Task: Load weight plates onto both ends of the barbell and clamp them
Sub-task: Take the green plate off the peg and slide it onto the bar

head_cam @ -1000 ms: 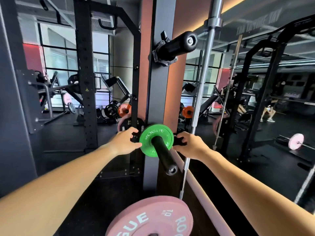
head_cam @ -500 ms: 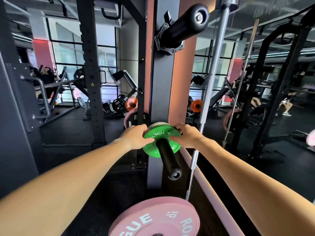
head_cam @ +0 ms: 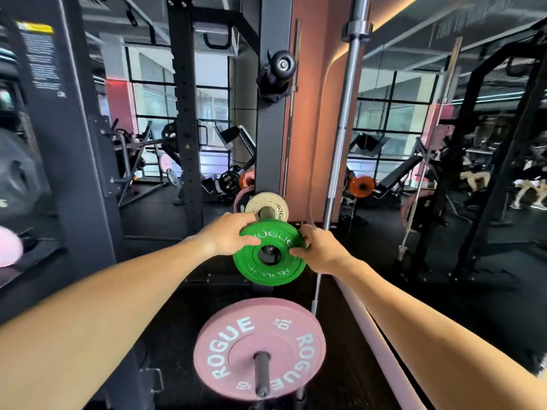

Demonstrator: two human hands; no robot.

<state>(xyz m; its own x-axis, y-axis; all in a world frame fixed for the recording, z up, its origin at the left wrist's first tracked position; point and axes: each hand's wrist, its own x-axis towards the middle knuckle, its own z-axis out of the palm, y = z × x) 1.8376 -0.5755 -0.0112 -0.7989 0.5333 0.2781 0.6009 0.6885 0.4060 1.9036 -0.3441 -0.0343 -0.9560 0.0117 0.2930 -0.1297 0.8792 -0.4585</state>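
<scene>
**A:** In front of the gym mirror, what is the biggest thing?

**B:** The dark rack upright (head_cam: 270, 119), running from top to bottom of the view. Three storage pegs stick out of it toward the camera, and they act as the holders here.

**A:** What sits on each peg?

**B:** The top peg (head_cam: 279, 69) is bare. The middle peg (head_cam: 266, 211) carries a small pale plate (head_cam: 278, 206) pushed back near the upright. The bottom peg (head_cam: 262, 372) carries a pink plate (head_cam: 260, 349) marked ROGUE and 10, with the peg's end poking through its hole.

**A:** And the green plate (head_cam: 269, 266)?

**B:** It faces the camera between the two hands, in front of the pale plate and above the pink one. I cannot tell whether its hole is past the tip of the middle peg or around it.

**A:** The hands?

**B:** The left hand (head_cam: 228, 235) is closed on the plate's upper left rim, thumb across the face. The right hand (head_cam: 318, 247) grips the right rim, thumb reaching toward the hole.

**A:** Anything smaller?

**B:** A silver bar (head_cam: 344, 119) stands upright just right of the column.
</scene>
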